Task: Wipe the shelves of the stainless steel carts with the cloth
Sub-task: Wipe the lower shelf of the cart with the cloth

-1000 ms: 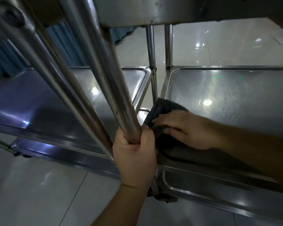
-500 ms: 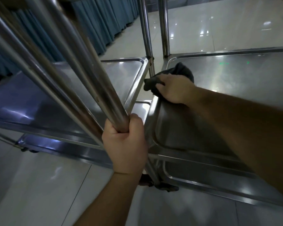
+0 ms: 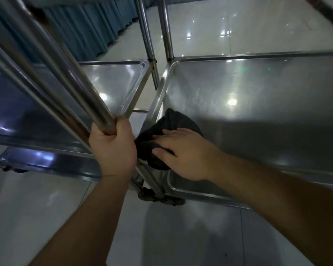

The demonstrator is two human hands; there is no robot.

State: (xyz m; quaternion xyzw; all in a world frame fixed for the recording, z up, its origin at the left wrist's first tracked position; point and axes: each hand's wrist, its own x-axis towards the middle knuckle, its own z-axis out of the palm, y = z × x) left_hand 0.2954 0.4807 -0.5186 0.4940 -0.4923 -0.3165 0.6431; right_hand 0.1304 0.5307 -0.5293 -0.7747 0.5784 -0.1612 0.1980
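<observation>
Two stainless steel carts stand side by side. My right hand [image 3: 183,152] presses a dark cloth [image 3: 169,123] flat onto the near left corner of the right cart's middle shelf [image 3: 257,104], fingers straight. My left hand [image 3: 112,144] grips the upright post [image 3: 81,89] at that cart's near corner. The left cart's shelf [image 3: 112,83] lies beside it, bare and shiny.
Lower shelves [image 3: 196,191] of both carts show beneath. A caster wheel [image 3: 161,198] sits under the near corner. Two far posts [image 3: 154,35] rise between the carts. Blue curtains [image 3: 88,29] hang at the back left. Glossy tiled floor [image 3: 161,237] surrounds the carts.
My right hand has dragged the cloth from the shelf's far left corner back to the near left corner. The left hand keeps its grip on the post.
</observation>
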